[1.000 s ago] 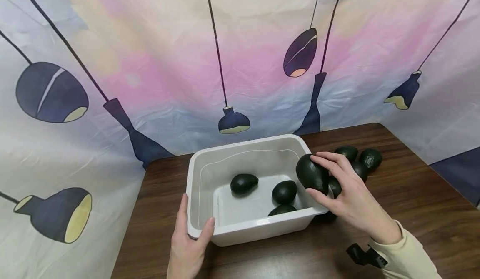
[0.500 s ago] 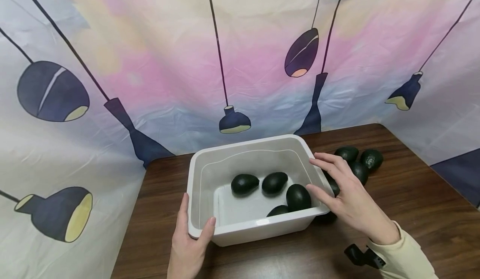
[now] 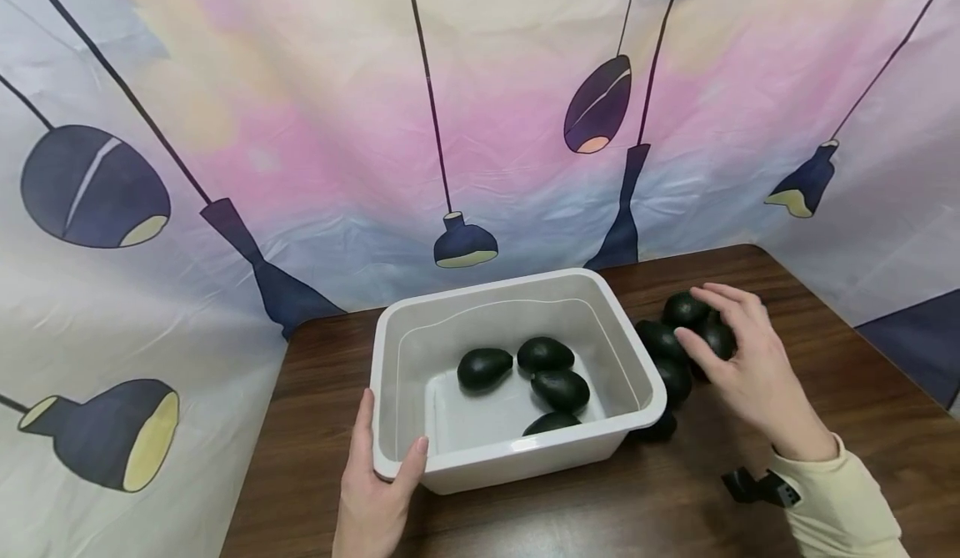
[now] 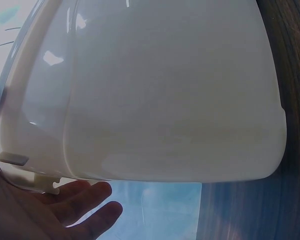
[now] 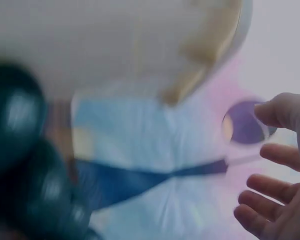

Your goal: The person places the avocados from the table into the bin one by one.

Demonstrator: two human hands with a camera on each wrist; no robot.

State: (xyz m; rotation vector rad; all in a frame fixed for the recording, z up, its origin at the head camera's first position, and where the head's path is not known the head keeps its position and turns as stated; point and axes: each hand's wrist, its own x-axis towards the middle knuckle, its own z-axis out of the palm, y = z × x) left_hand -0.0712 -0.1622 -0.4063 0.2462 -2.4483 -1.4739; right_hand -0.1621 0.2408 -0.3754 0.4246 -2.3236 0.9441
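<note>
In the head view, one white bin (image 3: 517, 464) stands on a brown table (image 3: 480, 529), with four dark green avocados on its floor: one at the left (image 3: 483, 369), one at the back (image 3: 545, 354), one in front of that (image 3: 560, 389), and one partly hidden by the near rim (image 3: 552, 424). At least five more avocados (image 3: 674, 381) lie outside, right of the bin; the hand hides part of this group, so the full count cannot be told. The person's right hand (image 3: 757, 366) is over them, thumb and fingers parted, holding nothing. The left hand (image 3: 375, 491) rests at the near left corner of the bin, its thumb and a finger straight and spread.

In the left wrist view, the bin's outer wall fills most of the picture; three fingers show beyond its edge.

The right wrist view, blurred, shows the right hand's spread digits, with avocados at the opposite side.
</note>
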